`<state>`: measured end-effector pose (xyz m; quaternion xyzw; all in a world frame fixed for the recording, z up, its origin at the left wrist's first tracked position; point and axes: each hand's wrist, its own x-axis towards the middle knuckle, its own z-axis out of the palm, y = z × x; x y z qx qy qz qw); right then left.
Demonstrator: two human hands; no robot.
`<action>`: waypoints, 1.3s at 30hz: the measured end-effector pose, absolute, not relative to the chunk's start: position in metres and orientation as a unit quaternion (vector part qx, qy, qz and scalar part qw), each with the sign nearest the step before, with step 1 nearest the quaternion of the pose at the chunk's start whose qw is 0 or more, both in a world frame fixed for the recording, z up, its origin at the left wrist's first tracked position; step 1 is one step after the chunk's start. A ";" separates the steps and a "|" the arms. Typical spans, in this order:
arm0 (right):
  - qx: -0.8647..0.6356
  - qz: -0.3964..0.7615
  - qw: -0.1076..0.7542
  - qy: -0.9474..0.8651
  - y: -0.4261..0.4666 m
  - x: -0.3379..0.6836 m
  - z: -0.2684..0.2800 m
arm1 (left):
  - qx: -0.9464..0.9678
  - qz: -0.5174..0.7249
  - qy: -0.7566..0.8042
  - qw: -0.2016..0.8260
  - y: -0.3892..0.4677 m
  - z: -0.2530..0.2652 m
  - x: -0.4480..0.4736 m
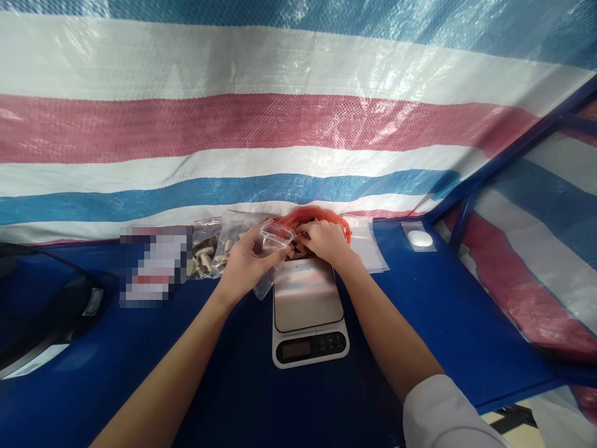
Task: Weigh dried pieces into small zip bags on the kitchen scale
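Observation:
My left hand (243, 262) is closed on a small clear plastic bag (265, 285), its mouth held apart and facing up. Close beside it, my right hand (328, 239) reaches into a red plastic bag (321, 214) of brownish dried pieces (298, 250). Its fingers are bent together among the pieces; whatever they grip is too small to make out. Below both hands lies a white digital kitchen scale (308, 297) with a bare metal plate and a dark display.
Left of my hands lie clear bags with pale dried pieces (204, 260), then a blurred-out packet (156, 267) and a black bag (41, 305). On the right are flat clear bags (368, 246) and a white oval object (420, 239). Striped sheeting (280, 124) walls the blue table (420, 323).

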<state>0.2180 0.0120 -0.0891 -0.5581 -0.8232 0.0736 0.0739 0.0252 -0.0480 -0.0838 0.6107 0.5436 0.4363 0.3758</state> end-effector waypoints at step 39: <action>-0.388 0.254 0.214 -0.860 -0.022 0.229 -0.028 | 0.756 0.387 0.471 0.239 -0.055 -0.087 0.036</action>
